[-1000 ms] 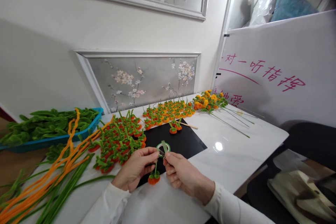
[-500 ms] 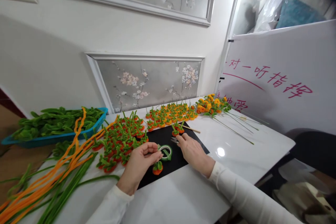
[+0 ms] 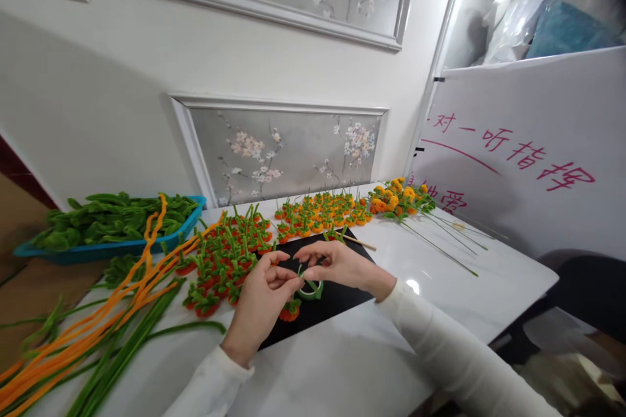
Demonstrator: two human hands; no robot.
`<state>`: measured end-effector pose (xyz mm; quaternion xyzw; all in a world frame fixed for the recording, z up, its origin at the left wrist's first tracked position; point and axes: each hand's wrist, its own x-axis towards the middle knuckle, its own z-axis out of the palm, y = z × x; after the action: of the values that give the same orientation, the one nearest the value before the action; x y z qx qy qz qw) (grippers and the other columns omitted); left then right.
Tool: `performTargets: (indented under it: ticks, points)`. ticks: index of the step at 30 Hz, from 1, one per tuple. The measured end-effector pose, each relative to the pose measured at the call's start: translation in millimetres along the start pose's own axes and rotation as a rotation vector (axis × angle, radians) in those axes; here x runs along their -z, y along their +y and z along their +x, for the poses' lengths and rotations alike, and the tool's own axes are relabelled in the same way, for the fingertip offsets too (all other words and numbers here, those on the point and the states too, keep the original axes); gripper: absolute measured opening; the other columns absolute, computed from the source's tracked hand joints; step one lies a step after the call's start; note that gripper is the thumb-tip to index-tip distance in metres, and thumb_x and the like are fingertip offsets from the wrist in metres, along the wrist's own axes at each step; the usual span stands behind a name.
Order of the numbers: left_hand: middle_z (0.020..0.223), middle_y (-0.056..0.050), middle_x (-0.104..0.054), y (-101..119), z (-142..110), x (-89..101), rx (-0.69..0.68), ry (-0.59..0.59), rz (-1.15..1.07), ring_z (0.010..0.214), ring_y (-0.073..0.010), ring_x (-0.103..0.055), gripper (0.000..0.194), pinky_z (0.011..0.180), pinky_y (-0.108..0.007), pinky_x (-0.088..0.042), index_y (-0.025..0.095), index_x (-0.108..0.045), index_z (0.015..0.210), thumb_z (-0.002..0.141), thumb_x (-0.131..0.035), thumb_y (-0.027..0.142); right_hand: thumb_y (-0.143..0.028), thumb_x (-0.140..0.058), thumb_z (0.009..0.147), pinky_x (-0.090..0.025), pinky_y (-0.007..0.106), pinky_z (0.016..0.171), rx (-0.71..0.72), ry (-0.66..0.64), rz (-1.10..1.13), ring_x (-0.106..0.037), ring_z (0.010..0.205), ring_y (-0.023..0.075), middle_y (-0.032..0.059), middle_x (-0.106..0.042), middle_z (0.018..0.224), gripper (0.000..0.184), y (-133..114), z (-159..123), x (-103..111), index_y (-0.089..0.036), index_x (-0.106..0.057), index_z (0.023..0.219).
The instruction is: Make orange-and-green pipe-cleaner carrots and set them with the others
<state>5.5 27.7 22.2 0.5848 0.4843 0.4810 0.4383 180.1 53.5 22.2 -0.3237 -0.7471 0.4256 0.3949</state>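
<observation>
My left hand [image 3: 271, 287] pinches the green stem of a small orange chenille pumpkin [image 3: 289, 313], which hangs below the fingertips. From the right, my right hand [image 3: 340, 266] reaches in at the stem's top. Its thumb touches the left fingertips, while its index finger is raised apart from the thumb with the green stem tip between them. Behind the fingers, a roll of green tape [image 3: 317, 293] lies on a black mat [image 3: 342, 293], partly covered. More pumpkins [image 3: 337, 234] with green stems stand at the mat's far edge, partly hidden by my right hand.
Rows of orange pumpkins [image 3: 229, 241] stand left and behind. A blue basket [image 3: 198, 212] holds green fuzzy leaves. Orange chenille stems [image 3: 112, 300] and green ones [image 3: 132, 332] lie at left. A wooden stick [image 3: 362, 242] and yellow-orange flowers [image 3: 398, 195] lie farther right on the white table [image 3: 440, 260].
My right hand has put a small metal cutting tool down beside the far pumpkins and come back to the stem. My left hand keeps the pumpkin throughout. The view has shifted slightly.
</observation>
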Motion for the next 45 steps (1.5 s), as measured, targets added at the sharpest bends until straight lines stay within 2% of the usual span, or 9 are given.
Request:
performTargets:
  ticks: [3,9,12,18,23,32,37,42,45]
  points:
    - [0.058,0.006,-0.064,0,0,1.7,0.004,-0.008,-0.01,0.053,-0.0138,-0.06,0.044,0.047,-0.021,-0.043,0.02,-0.047,0.095,0.061,-0.075,0.026,-0.037,-0.068,0.074,-0.043,0.023,0.065,0.02,-0.078,0.092,-0.054,0.071,0.0123,0.0007,-0.06,0.079,0.027,-2,9,-4,-0.017,-0.071,0.092]
    - [0.068,0.002,-0.068,-6,-1,0.3,0.0,-0.058,-0.006,0.065,-0.0186,-0.067,0.041,0.057,-0.025,-0.049,0.021,-0.048,0.097,0.065,-0.072,0.027,-0.044,-0.071,0.07,-0.042,0.025,0.063,-0.031,0.014,0.258,-0.053,0.067,0.012,0.0008,-0.058,0.075,0.026,12,6,-16,-0.018,-0.072,0.072]
    - [0.073,0.0,-0.069,-11,-2,-2.1,-0.051,-0.071,0.033,0.071,-0.0194,-0.068,0.043,0.066,-0.028,-0.052,0.021,-0.05,0.102,0.066,-0.073,0.026,-0.044,-0.073,0.067,-0.043,0.025,0.063,-0.047,0.035,0.29,-0.053,0.067,0.0124,0.0009,-0.059,0.074,0.026,17,3,-18,-0.018,-0.072,0.07]
    - [0.07,0.0,-0.07,-14,-3,-1.9,-0.081,-0.067,0.184,0.067,-0.0196,-0.067,0.044,0.064,-0.028,-0.052,0.02,-0.052,0.111,0.071,-0.069,0.028,-0.037,-0.072,0.07,-0.043,0.026,0.065,0.018,0.118,0.197,-0.054,0.07,0.0136,0.0011,-0.058,0.073,0.017,17,0,-22,-0.02,-0.073,0.068]
    - [0.069,-0.001,-0.071,-9,-5,-1.4,-0.037,-0.101,0.106,0.069,-0.0201,-0.068,0.048,0.067,-0.028,-0.053,0.018,-0.052,0.112,0.07,-0.07,0.029,-0.031,-0.072,0.071,-0.042,0.026,0.065,0.045,0.093,0.209,-0.053,0.069,0.0131,0.0005,-0.058,0.071,0.012,14,-1,-20,-0.02,-0.073,0.067]
    - [0.073,0.0,-0.072,-5,-7,-0.7,-0.073,-0.218,0.135,0.075,-0.0198,-0.069,0.046,0.073,-0.028,-0.053,0.019,-0.049,0.12,0.077,-0.063,0.026,-0.033,-0.074,0.07,-0.042,0.027,0.063,0.058,0.063,0.256,-0.053,0.066,0.0123,-0.0001,-0.056,0.07,0.015,15,-3,-17,-0.019,-0.071,0.065]
    - [0.088,-0.001,-0.07,-7,-8,-0.6,-0.097,-0.21,0.175,0.08,-0.0198,-0.068,0.058,0.073,-0.031,-0.054,0.022,-0.044,0.13,0.075,-0.064,0.023,-0.032,-0.077,0.067,-0.041,0.026,0.063,0.119,0.086,0.255,-0.052,0.066,0.0119,-0.0002,-0.056,0.07,0.016,22,-1,-20,-0.018,-0.071,0.063]
    - [0.069,0.003,-0.066,-10,-8,0.5,-0.15,-0.141,0.263,0.065,-0.017,-0.065,0.05,0.067,-0.029,-0.053,0.02,-0.05,0.125,0.078,-0.063,0.03,-0.034,-0.078,0.065,-0.04,0.025,0.059,0.112,0.087,0.245,-0.05,0.064,0.0113,-0.0004,-0.055,0.068,0.017,24,0,-21,-0.019,-0.073,0.064]
    - [0.068,0.003,-0.067,-9,-8,2.1,-0.158,-0.141,0.273,0.065,-0.0168,-0.065,0.048,0.067,-0.028,-0.053,0.019,-0.052,0.123,0.079,-0.063,0.033,-0.034,-0.078,0.065,-0.04,0.025,0.059,0.11,0.079,0.25,-0.051,0.064,0.0113,0.0002,-0.056,0.07,0.016,24,-1,-20,-0.019,-0.073,0.065]
